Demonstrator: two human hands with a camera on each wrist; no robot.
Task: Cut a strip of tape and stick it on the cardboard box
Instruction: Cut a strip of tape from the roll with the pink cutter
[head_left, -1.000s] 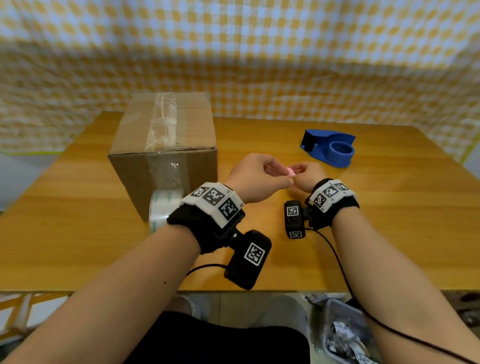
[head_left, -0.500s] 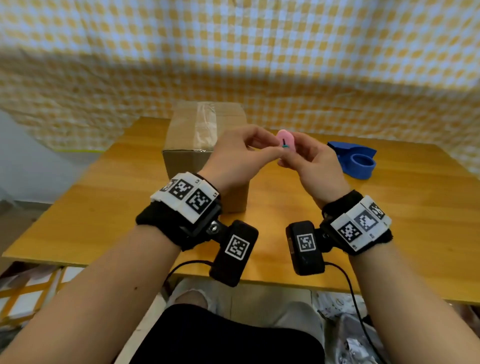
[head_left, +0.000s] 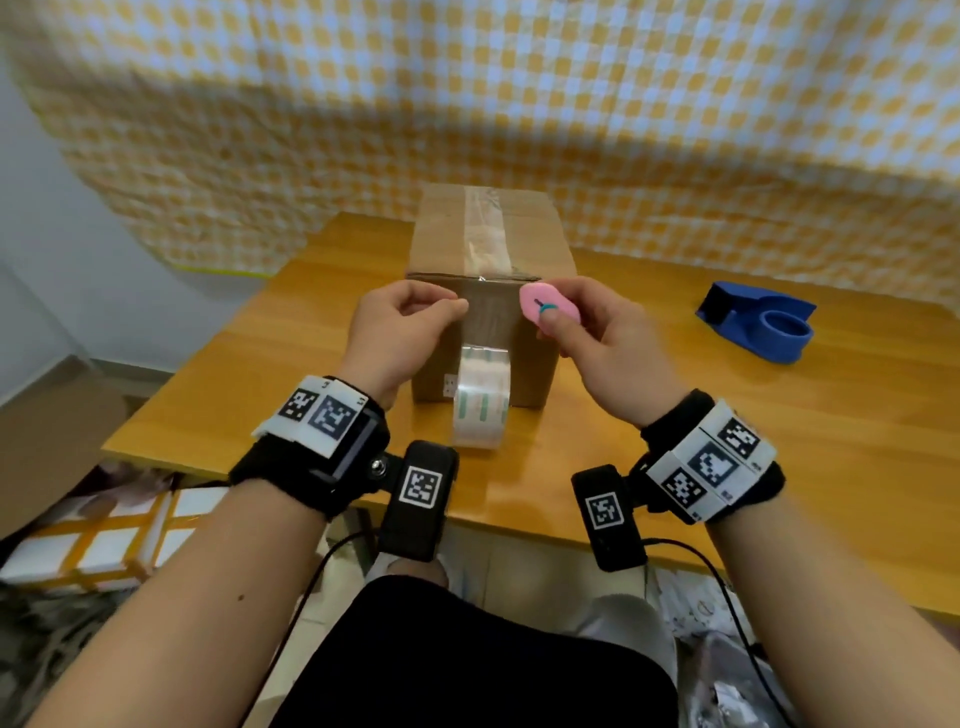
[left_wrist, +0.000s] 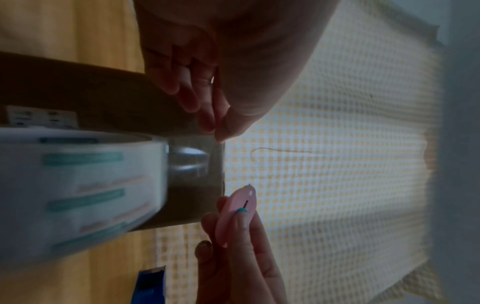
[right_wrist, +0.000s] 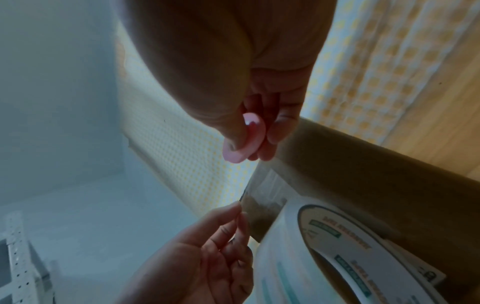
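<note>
A cardboard box stands on the wooden table, clear tape running along its top. A strip of clear tape runs from the box's top front edge down to the tape roll in front of it. My left hand pinches the strip's left edge between thumb and forefinger, as the left wrist view shows at the fingertips. To the right of the strip, my right hand grips a small pink cutter with my thumb on its teal slider. I cannot tell whether the roll rests on the table.
A blue tape dispenser lies on the table at the right. A yellow checked cloth hangs behind the table. White and yellow crates sit on the floor at the left, below the table's near edge.
Both hands were together on the pink cutter. My left hand has let go of it and now pinches the tape strip. My right hand keeps the cutter beside the strip.
</note>
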